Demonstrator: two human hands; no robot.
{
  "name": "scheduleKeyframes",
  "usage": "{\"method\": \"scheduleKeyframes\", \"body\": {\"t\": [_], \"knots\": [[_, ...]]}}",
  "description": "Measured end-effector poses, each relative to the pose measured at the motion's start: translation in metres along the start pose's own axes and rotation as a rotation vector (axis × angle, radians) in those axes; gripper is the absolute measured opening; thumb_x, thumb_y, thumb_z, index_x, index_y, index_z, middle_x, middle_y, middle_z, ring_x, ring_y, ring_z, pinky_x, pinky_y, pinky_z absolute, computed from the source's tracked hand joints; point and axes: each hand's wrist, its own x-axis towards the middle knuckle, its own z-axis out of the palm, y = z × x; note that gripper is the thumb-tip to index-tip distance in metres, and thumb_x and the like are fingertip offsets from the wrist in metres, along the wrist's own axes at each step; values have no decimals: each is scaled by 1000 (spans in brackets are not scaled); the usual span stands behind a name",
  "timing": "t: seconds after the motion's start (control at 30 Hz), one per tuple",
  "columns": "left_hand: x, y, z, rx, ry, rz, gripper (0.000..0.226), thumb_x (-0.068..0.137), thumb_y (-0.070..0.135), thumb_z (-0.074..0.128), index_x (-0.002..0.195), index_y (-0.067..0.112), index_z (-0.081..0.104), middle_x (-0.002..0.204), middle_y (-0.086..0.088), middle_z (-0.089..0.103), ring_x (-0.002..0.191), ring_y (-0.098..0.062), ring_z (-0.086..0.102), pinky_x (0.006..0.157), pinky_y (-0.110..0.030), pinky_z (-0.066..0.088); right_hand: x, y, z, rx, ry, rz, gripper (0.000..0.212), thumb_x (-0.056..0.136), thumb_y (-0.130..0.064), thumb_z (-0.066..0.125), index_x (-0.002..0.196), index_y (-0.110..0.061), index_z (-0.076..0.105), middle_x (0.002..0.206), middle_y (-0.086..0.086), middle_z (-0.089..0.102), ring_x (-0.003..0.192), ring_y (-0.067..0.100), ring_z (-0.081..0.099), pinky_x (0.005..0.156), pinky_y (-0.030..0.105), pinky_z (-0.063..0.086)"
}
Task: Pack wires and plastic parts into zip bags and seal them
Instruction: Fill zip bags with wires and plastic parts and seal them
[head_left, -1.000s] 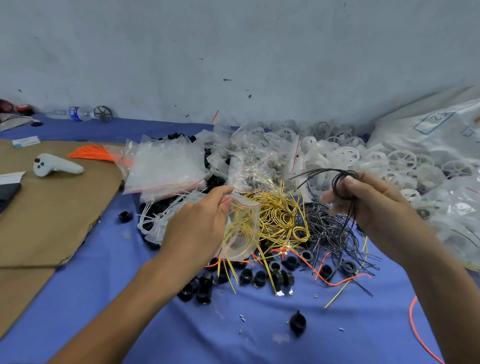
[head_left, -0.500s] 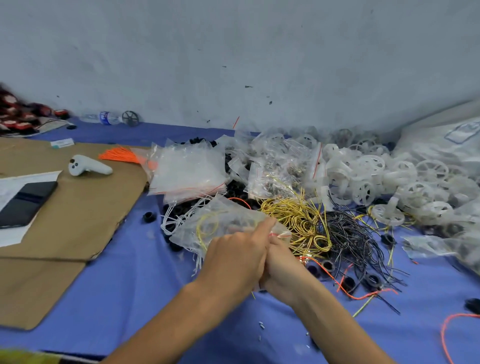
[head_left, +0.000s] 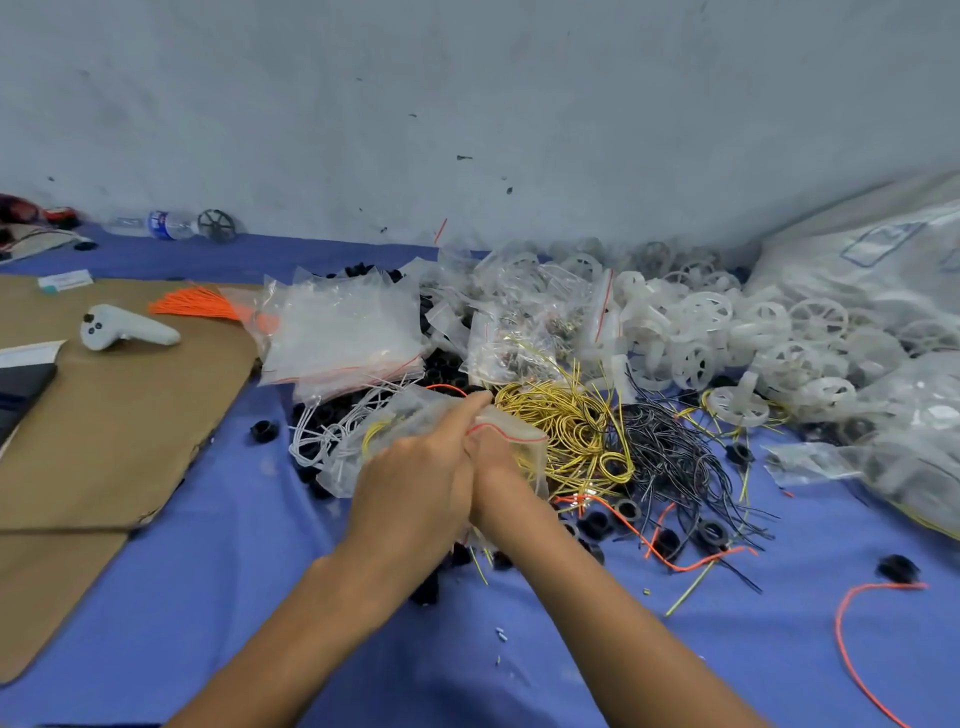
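Clear and red-striped, the plastic zip bag (head_left: 400, 415) is held just above the blue cloth (head_left: 208, 597), beside the heap of yellow wire (head_left: 566, 431). My left hand (head_left: 410, 499) pinches its mouth. My right hand (head_left: 493, 483) presses against the left, its fingers tucked under the film. Whether they grip anything, I cannot tell.

Cardboard (head_left: 119, 426) left; bag stack (head_left: 343, 338) centre; wire heap (head_left: 566, 431) right, wheels (head_left: 701, 332) behind.
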Motion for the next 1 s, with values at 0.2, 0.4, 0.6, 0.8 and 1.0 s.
{"method": "scheduleKeyframes", "body": {"t": [0.2, 0.4, 0.6, 0.8, 1.0], "knots": [[13, -3, -3, -256, 130, -63, 43, 96, 45, 32, 132, 38, 54, 90, 5, 70, 90, -28, 64, 80, -42, 50, -40, 45, -36, -210, 265, -428, 15, 89, -23, 53, 98, -27, 64, 71, -18, 62, 62, 4, 53, 60, 24, 38], [21, -15, 0, -254, 143, -61, 31, 104, 33, 41, 131, 37, 55, 59, 21, 56, 56, -5, 52, 57, -33, 38, -55, 131, -115, -597, 377, 8, 6, 92, -31, 55, 88, -26, 57, 75, -12, 63, 75, 17, 57, 66, 34, 46], [16, -12, 1, -267, 114, -76, 31, 104, 35, 41, 131, 36, 56, 56, 23, 54, 56, -3, 47, 60, -31, 35, -58, 176, -127, -786, 175, 237, 19, 89, -37, 54, 83, -19, 53, 80, -4, 61, 81, 23, 57, 63, 31, 40], [11, -11, -2, -268, 112, -89, 33, 102, 38, 39, 130, 36, 56, 66, 17, 55, 70, -19, 54, 67, -35, 43, -58, 185, -140, -640, 229, 268, 8, 90, -22, 54, 85, -22, 60, 86, -4, 65, 86, 22, 59, 72, 33, 44], [-4, -5, 5, -279, 114, -94, 32, 103, 33, 43, 131, 35, 57, 75, 16, 63, 75, -15, 59, 69, -34, 43, -73, 166, -141, 124, 569, 184, 9, 94, -13, 53, 87, -16, 58, 78, 5, 67, 72, 22, 61, 64, 36, 49]]}}
